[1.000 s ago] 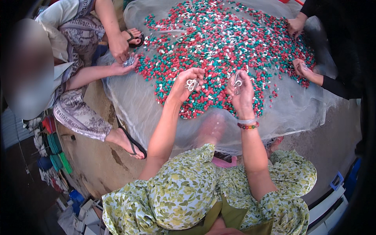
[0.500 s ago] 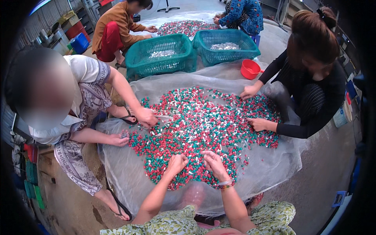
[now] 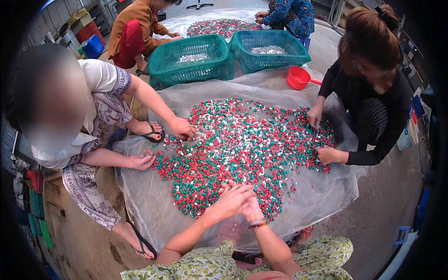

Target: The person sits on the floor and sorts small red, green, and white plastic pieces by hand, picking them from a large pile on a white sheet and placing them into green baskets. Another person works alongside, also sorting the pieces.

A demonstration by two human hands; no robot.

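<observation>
My left hand [image 3: 231,200] lies across my right hand [image 3: 252,208] at the near edge of a wide pile of small red and green pieces [image 3: 191,193]. The left fingers are stretched out over the right palm and fingers. Most of the right fingers are hidden beneath, so whether that hand holds anything does not show. White bits stand by the fingertips, too small to tell if they are touched. White hook-shaped pieces [image 3: 219,109] are mixed through the pile. A beaded bracelet [image 3: 259,225] circles my right wrist.
The pile lies on a pale mesh sheet [image 3: 326,196]. Co-workers crouch left and right, their hands [image 3: 183,128] [image 3: 329,155] at its edges. Beyond are two green baskets [image 3: 189,72] [image 3: 270,58] with whitish pieces, a red dipper [image 3: 298,78] and another pile [image 3: 221,28].
My hands were apart, fingertips pinched over the pile; they have come together, left over right. The right co-worker's hands have moved rightward, and the left co-worker's near hand has opened.
</observation>
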